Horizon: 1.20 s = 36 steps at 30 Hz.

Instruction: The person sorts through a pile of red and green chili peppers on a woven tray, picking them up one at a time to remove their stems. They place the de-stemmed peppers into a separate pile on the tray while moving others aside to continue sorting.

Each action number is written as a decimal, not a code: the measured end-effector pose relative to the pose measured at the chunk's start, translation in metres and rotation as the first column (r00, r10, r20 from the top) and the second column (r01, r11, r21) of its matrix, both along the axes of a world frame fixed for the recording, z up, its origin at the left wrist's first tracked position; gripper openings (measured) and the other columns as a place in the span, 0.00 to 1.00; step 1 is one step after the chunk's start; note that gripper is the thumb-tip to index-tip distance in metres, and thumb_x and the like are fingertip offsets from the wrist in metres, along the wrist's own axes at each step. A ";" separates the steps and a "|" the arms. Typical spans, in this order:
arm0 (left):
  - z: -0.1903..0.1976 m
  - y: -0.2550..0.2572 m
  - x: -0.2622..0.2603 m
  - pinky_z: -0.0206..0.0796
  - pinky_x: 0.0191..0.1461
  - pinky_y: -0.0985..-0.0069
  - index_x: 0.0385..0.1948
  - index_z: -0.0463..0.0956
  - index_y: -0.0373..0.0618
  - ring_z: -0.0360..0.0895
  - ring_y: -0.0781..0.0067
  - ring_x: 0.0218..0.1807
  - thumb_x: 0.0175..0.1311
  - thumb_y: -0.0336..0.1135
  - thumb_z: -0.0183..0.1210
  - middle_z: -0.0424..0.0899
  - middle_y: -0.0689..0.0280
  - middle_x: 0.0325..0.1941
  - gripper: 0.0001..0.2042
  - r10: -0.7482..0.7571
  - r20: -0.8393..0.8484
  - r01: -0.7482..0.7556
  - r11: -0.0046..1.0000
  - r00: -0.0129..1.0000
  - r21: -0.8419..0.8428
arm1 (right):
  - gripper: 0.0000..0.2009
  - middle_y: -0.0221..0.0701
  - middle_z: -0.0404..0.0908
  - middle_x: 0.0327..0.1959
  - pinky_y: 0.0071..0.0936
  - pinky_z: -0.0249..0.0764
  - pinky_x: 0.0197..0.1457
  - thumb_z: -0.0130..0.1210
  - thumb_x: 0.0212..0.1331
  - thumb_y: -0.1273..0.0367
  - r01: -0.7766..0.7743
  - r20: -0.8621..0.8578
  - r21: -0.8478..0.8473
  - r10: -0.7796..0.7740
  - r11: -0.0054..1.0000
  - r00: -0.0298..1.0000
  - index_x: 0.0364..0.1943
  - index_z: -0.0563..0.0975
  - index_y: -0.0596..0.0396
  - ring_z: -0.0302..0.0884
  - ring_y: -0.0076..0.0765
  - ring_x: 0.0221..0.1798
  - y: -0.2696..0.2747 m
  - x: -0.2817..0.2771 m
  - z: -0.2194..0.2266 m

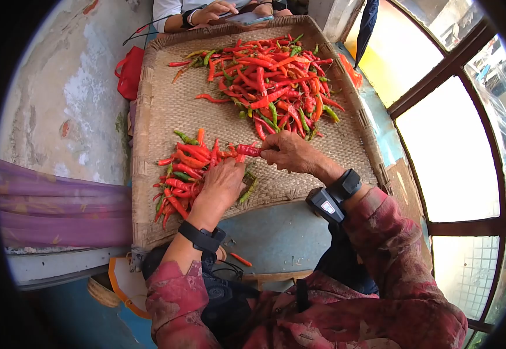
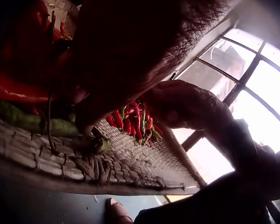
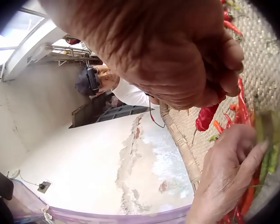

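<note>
The right hand (image 1: 292,152) pinches a red chili (image 1: 248,150) between curled fingers and thumb, above the woven tray (image 1: 194,119); in the right wrist view that wrinkled chili (image 3: 206,117) hangs below the fingers. Just left of it, the left hand (image 1: 224,185) reaches down with bent fingers at the right edge of the smaller chili pile (image 1: 177,184). Its fingertips are hidden in the head view, and whether they grip a chili I cannot tell. A green chili (image 2: 37,122) lies by the left fingers in the left wrist view.
A larger heap of red and green chilies (image 1: 282,81) fills the tray's far side. Beyond the far rim, another person's hands (image 1: 212,11) are at a phone (image 1: 250,18). A red bag (image 1: 129,73) hangs at the left, windows stand right, and one chili (image 1: 241,259) lies below the tray.
</note>
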<state>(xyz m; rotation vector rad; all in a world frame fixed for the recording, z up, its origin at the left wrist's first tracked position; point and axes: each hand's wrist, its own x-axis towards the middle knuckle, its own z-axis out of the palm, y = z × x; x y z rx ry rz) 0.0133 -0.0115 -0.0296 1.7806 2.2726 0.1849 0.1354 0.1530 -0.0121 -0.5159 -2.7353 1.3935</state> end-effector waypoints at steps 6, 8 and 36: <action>-0.019 0.002 0.001 0.71 0.38 0.60 0.35 0.71 0.37 0.78 0.50 0.36 0.47 0.27 0.60 0.77 0.52 0.32 0.13 0.030 -0.168 -0.031 1.000 0.985 -0.003 | 0.10 0.26 0.75 0.20 0.19 0.70 0.22 0.50 0.60 0.65 0.033 0.041 -0.156 -0.027 0.987 0.999 0.34 0.77 0.59 0.72 0.19 0.21 0.003 -0.004 0.007; -0.022 0.002 0.005 0.71 0.37 0.61 0.35 0.71 0.37 0.78 0.50 0.35 0.48 0.27 0.58 0.77 0.51 0.31 0.11 0.034 -0.184 -0.034 0.999 0.982 0.003 | 0.11 0.25 0.75 0.21 0.16 0.69 0.21 0.49 0.63 0.66 0.094 -0.149 -0.328 -0.149 0.940 0.978 0.39 0.75 0.62 0.70 0.17 0.20 0.021 -0.005 0.024; 0.029 0.010 -0.002 0.67 0.38 0.61 0.24 0.72 0.32 0.77 0.48 0.33 0.44 0.31 0.55 0.77 0.48 0.25 0.10 0.187 0.506 -0.285 0.951 0.842 0.123 | 0.16 0.34 0.79 0.33 0.26 0.76 0.33 0.55 0.57 0.70 -0.067 -0.066 -0.167 0.056 0.984 0.996 0.48 0.72 0.62 0.77 0.30 0.33 -0.009 -0.011 0.008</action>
